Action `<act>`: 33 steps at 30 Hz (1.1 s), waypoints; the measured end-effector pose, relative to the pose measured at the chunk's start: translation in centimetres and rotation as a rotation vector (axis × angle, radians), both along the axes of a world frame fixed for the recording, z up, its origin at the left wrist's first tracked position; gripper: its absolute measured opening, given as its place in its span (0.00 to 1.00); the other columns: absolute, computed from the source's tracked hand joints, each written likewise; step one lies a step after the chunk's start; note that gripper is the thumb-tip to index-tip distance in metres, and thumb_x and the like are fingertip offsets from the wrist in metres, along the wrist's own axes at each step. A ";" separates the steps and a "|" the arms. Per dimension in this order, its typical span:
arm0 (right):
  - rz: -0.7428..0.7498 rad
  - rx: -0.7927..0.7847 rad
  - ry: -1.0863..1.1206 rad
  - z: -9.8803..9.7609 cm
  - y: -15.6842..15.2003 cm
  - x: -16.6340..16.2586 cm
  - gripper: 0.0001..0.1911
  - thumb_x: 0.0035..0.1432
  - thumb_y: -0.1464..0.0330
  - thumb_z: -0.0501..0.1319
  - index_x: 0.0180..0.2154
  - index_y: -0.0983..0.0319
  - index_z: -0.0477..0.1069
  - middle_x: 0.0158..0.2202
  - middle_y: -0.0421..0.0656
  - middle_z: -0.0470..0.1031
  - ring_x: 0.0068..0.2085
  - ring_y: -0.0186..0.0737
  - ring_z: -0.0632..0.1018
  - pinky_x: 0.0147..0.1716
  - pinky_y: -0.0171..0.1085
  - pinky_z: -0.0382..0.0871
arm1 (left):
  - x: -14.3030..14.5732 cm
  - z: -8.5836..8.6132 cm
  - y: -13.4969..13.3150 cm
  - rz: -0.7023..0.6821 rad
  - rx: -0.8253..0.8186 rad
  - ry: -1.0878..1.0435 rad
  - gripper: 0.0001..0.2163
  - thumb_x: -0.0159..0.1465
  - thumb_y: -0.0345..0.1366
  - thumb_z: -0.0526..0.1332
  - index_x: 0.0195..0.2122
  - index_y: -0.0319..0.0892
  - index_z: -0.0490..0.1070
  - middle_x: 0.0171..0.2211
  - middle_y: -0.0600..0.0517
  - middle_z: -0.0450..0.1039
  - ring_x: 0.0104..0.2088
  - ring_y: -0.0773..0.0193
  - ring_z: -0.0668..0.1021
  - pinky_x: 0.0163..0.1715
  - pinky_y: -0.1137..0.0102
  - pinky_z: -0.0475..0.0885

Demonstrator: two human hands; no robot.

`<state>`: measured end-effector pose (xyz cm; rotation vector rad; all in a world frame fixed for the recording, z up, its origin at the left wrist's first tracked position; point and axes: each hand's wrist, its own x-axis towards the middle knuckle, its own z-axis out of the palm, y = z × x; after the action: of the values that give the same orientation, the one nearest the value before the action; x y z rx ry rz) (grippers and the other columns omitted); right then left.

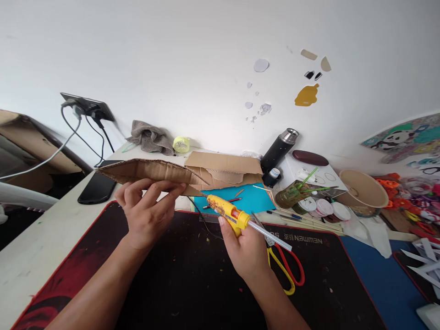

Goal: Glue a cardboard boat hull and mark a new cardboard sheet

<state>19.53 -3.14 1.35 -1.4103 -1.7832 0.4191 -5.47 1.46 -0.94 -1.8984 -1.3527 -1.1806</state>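
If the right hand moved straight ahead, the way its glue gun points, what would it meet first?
Most likely the cardboard piece that the left hand holds. The tip of the yellow glue gun in the right hand points at its right end and may touch it; depth is unclear.

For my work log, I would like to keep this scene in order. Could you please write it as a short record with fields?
Left hand: the hand holds a curved cardboard piece
Right hand: the hand grips a yellow glue gun, aimed at that piece's right end; contact unclear
Glue stick: the clear stick protrudes from the gun's rear
Scissors: red-and-yellow-handled scissors lie on the black mat
Behind: more cardboard, a blue sheet, a black flask
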 end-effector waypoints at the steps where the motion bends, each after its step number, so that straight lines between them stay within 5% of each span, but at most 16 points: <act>1: 0.001 -0.004 0.005 0.0 0.0 0.0 0.18 0.75 0.57 0.60 0.41 0.61 0.83 0.36 0.50 0.88 0.36 0.50 0.89 0.33 0.40 0.81 | 0.0 0.0 0.0 -0.010 -0.006 -0.004 0.17 0.73 0.32 0.67 0.53 0.67 0.83 0.41 0.53 0.86 0.47 0.48 0.77 0.51 0.46 0.60; 33: -0.013 0.009 -0.020 -0.2 0.0 0.0 0.20 0.75 0.55 0.59 0.41 0.61 0.83 0.35 0.50 0.87 0.35 0.50 0.88 0.33 0.40 0.81 | 0.2 0.2 -0.1 -0.011 0.028 0.030 0.16 0.72 0.31 0.68 0.53 0.65 0.83 0.40 0.54 0.86 0.44 0.49 0.77 0.50 0.48 0.61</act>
<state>19.58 -3.15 1.19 -1.4236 -1.7890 0.3910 -5.26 1.36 -0.76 -1.8985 -1.3046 -1.1659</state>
